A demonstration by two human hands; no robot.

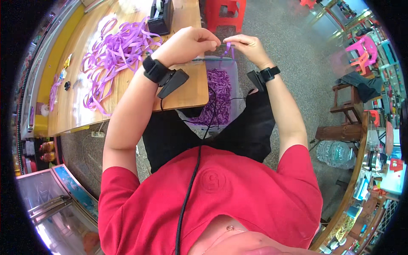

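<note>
My right hand [250, 47] pinches a short looped piece of purple ribbon [232, 52] between thumb and fingertips, and its ends hang down. Just to the left, my left hand [197, 39] has its thumb and fingers pressed together in a pinch. Whatever is between those fingertips, if anything, is too small to make out. The two sets of fingertips nearly meet but stay apart. Below them a clear plastic bin [234, 80] stands on the floor, with many purple ribbon pieces [219, 95] inside. A loose tangle of long purple ribbon [121, 51] covers part of the table to the left.
The wooden table [178, 95] has a corner close to my left forearm. A black tape dispenser [160, 19] stands on it. Beyond the bin is a red plastic stool [224, 15]. Black cables hang over my lap, and a wooden stool [346, 104] stands to the right.
</note>
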